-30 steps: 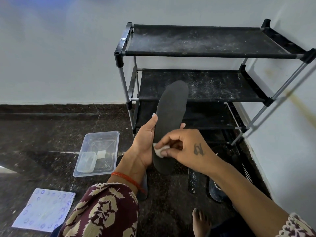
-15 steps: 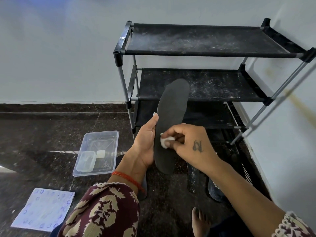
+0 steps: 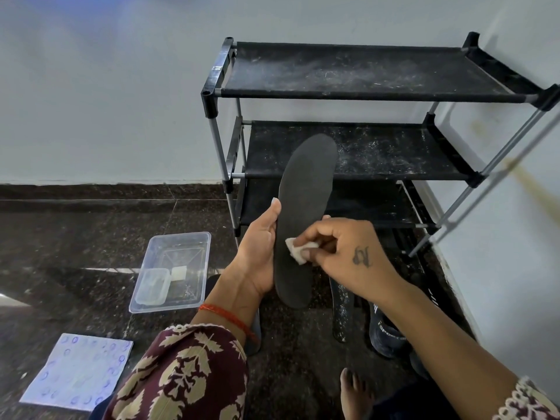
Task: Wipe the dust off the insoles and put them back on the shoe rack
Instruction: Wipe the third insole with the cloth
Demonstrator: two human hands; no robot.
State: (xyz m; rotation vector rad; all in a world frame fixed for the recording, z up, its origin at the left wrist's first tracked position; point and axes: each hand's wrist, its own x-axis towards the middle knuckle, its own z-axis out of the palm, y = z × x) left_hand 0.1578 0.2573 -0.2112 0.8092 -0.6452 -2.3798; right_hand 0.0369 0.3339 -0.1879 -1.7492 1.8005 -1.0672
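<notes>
A black insole (image 3: pixel 306 189) stands upright in front of the black shoe rack (image 3: pixel 360 71). My left hand (image 3: pixel 260 247) holds it from behind and along its left edge, thumb up the side. My right hand (image 3: pixel 339 253) pinches a small white wipe (image 3: pixel 298 251) and presses it on the insole's lower half. A dusty insole (image 3: pixel 341 310) lies on the floor below my right wrist, next to another dark insole (image 3: pixel 385 334) with white lettering. Part of one more dark insole (image 3: pixel 256 331) shows under my left forearm.
A clear plastic tub (image 3: pixel 172 269) with a small lid and a white pad sits on the dark floor to the left. A patterned cloth (image 3: pixel 78 371) lies at the lower left. My bare foot (image 3: pixel 354 392) is at the bottom. The rack's shelves are dusty; white walls stand behind and right.
My right hand slid the wipe up the insole from its lower part half a second ago, then back down a little. The left hand and insole stayed nearly still.
</notes>
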